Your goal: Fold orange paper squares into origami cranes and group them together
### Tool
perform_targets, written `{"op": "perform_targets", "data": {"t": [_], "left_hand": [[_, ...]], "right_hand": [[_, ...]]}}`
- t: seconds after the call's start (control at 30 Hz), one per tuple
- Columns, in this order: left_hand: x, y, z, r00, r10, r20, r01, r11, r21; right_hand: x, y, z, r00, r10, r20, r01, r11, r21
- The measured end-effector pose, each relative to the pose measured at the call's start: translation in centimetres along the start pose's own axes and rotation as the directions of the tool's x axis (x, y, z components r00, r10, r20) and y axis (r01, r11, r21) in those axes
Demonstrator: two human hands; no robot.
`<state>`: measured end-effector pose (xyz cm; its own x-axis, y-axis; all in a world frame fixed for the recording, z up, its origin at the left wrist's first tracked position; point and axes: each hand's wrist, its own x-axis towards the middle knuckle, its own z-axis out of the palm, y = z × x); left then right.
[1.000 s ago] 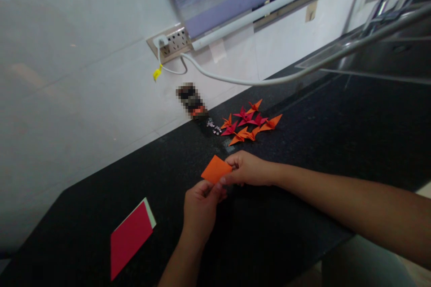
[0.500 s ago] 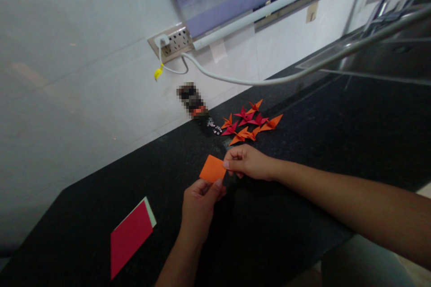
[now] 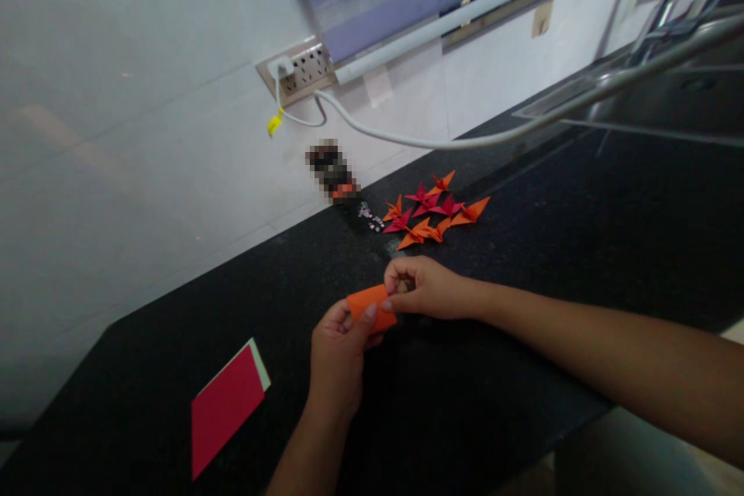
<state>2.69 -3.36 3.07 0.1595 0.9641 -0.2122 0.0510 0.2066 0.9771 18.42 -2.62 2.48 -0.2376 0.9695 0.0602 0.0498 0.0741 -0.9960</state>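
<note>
A small folded piece of orange origami paper [image 3: 367,301] is held above the dark countertop. My left hand [image 3: 342,353] pinches it from below, thumb lying on its face. At its right edge, my right hand [image 3: 427,288] has thumb and fingertips closed on the paper. Just beyond my right hand stands a cluster of several orange and red folded paper cranes [image 3: 427,208]. To the left on the counter lies a stack of red square paper [image 3: 226,415], with a pale sheet showing under its edge.
The black countertop [image 3: 244,287] runs along a tiled wall. A white cable [image 3: 418,142] arcs from a wall socket [image 3: 305,70] across to the right. A pixelated object [image 3: 332,170] leans near the wall. A sink [image 3: 668,101] lies at the right.
The orange paper has turned, and now shows as a narrower shape instead of a diamond. My right hand's thumb has moved down onto its right side.
</note>
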Motion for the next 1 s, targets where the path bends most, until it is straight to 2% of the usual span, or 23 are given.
{"op": "perform_targets", "data": {"t": [0.17, 0.33, 0.43, 0.57, 0.77, 1.0], "left_hand": [[0.06, -0.16, -0.15, 0.997, -0.006, 0.079, 0.005, 1.000, 0.006], [0.18, -0.55, -0.33, 0.992, 0.029, 0.122, -0.026, 0.999, -0.020], [0.18, -0.61, -0.28, 0.992, 0.043, 0.119, -0.040, 0.999, -0.029], [0.07, -0.50, -0.23, 0.993, 0.049, 0.112, -0.048, 0.999, -0.008], [-0.01, -0.27, -0.12, 0.994, 0.054, 0.092, -0.056, 0.998, 0.023], [0.02, -0.19, 0.02, 0.995, 0.060, 0.083, -0.064, 0.997, 0.046]], "right_hand": [[0.00, 0.16, 0.06, 0.997, -0.030, -0.066, 0.027, 0.999, -0.047], [0.31, 0.48, 0.24, 0.991, 0.010, -0.131, 0.002, 0.996, 0.086], [0.39, 0.46, 0.33, 0.988, 0.018, -0.156, -0.002, 0.995, 0.103], [0.25, 0.43, 0.30, 0.987, -0.016, -0.162, 0.023, 0.999, 0.042], [-0.35, 0.05, 0.20, 0.974, -0.137, -0.181, 0.106, 0.980, -0.170], [-0.27, -0.21, 0.29, 0.968, -0.126, -0.216, 0.084, 0.978, -0.193]]}}
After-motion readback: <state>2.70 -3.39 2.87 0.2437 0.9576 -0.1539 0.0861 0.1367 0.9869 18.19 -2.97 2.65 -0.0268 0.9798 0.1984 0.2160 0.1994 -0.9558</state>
